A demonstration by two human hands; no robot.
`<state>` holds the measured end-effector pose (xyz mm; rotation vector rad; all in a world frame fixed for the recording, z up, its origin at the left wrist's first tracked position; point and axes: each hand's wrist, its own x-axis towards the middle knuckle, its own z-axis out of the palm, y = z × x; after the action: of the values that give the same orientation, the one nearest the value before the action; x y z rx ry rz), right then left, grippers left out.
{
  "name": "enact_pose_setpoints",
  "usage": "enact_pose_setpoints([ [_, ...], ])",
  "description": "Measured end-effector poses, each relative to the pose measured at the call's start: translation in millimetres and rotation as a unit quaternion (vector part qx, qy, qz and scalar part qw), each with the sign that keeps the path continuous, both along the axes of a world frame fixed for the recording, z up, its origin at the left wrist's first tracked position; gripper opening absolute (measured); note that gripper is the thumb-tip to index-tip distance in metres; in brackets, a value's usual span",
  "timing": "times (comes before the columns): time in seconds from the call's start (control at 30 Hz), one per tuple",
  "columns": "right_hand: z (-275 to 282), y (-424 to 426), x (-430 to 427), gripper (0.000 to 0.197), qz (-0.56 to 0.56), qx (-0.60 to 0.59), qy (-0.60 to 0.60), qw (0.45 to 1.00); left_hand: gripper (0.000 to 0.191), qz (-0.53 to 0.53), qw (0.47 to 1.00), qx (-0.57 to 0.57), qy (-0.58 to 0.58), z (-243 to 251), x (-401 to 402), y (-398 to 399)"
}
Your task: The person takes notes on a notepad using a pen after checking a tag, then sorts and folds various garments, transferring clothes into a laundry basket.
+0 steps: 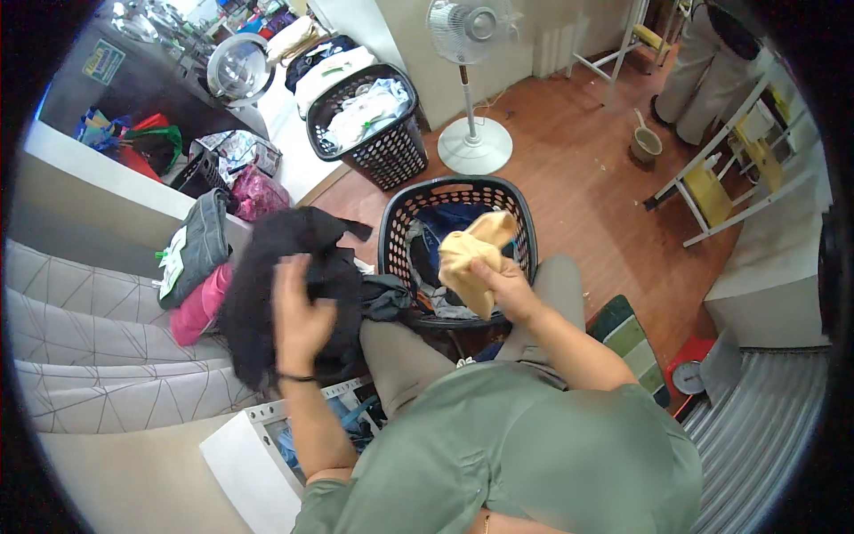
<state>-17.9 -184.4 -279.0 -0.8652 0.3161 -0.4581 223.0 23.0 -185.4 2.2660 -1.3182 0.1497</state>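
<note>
In my right hand is a bunched piece of pale yellow cloth, held over a black plastic laundry basket. Dark blue, grey and black clothes lie inside that basket, which stands between my knees. My left hand holds nothing, its fingers extended and thumb apart. It is raised over a heap of black clothing to my left; whether it touches the heap, I cannot tell. A dark grey garment hangs at the basket's near left rim.
Folded jeans and a pink cloth lie left of the black heap. Ahead are a second laundry basket and a pedestal fan. A person stands at the far right near a stepladder and a dipper.
</note>
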Motion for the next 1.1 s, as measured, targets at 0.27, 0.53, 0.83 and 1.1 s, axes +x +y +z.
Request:
enact_pose_setpoints([
  [0.27, 37, 43, 22, 0.031, 0.108, 0.183, -0.08, 0.974, 0.018, -0.043, 0.868, -0.228, 0.439, -121, -62, -45],
  [0.53, -117, -37, 75, 0.033, 0.056, -0.366, 0.353, 0.859, 0.024, 0.13, 0.89, -0.391, 0.193, -18, 62, 33],
  [0.83, -208, -90, 117, 0.024, 0.032, -0.513, 0.56, 0.649, 0.072, 0.225, 0.96, 0.165, 0.022, -188, 76, 69],
  [1.1, -178, -88, 130, 0.029, 0.05, -0.325, 0.476, 0.816, 0.064, 0.283, 0.932, 0.226, 0.018, -143, 79, 48],
])
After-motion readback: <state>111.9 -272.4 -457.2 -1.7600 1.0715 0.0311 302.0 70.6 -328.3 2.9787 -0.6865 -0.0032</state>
